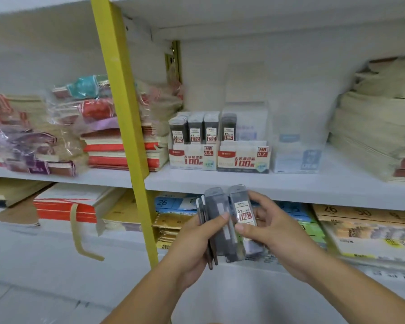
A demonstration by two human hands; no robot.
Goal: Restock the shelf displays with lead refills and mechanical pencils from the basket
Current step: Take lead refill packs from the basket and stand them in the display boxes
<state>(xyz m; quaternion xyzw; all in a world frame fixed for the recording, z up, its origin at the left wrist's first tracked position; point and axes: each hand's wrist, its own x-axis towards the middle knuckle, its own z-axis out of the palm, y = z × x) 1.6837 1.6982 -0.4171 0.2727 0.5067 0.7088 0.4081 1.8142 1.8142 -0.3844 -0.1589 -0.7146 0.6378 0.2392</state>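
Note:
My left hand (198, 244) grips a stack of several dark lead refill cases (212, 220), held upright below the shelf edge. My right hand (267, 228) pinches one refill case labelled 0.7 (242, 211) at the right of that stack. On the shelf above stand three display boxes: an HB 0.5 box (193, 157) holding several refill cases, an HB 0.7 box (243, 159) with one case at its left, and a pale blue box (297, 159) with no cases visible. No basket is in view.
A yellow upright post (124, 136) crosses the shelf left of the displays. Wrapped notebook stacks (63, 127) lie to the left, paper stacks (374, 127) to the right. The white shelf edge (313, 190) runs just above my hands. Envelopes and packs fill the lower shelf (360, 230).

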